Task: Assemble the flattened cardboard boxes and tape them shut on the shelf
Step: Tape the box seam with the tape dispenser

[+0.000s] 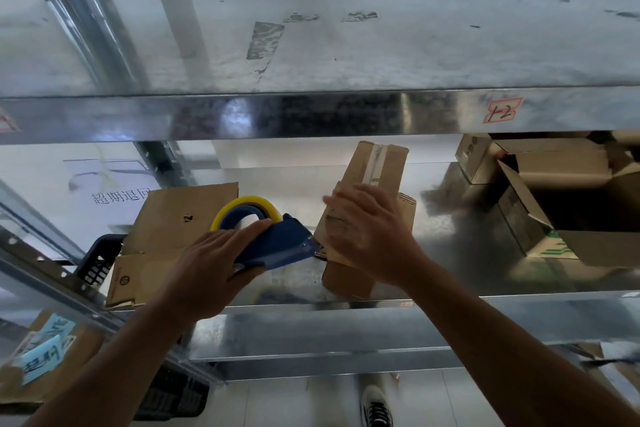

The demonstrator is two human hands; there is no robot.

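Shoe (375,409) on the floor at 6 o'clock, below the shelf (346,329) lip. Both forearms reach up and over that lip.

Left hand (214,263): fingers curled round the blue tape dispenser (277,246), with the yellow-edged tape roll (247,204) standing up behind the knuckles. Dispenser nose points to 3 o'clock. Its blade end sits at the near left edge of the small box (377,166), touching or just short of it; blur prevents a firmer call.

Right hand (367,236): fingers spread and laid flat over the box's near half, pressing it down onto the shelf. No pinch visible.

The box lies directly at 3 o'clock from the left hand and under the right. Long axis runs from about 6 toward 12–1 o'clock, away from the person. A tape strip (375,159) shows along the seam at the far end.

Judgement: the taping pass should follow that axis, so the dispenser, now crosswise to it, needs turning before it is drawn. The left hand carries the tool; the right is the nearer anchor.

At 9 o'clock: flattened cardboard (173,229) over a black basket (100,260). At 2–3 o'clock, further back: open boxes (554,204). At 12: upper shelf beam (311,114).
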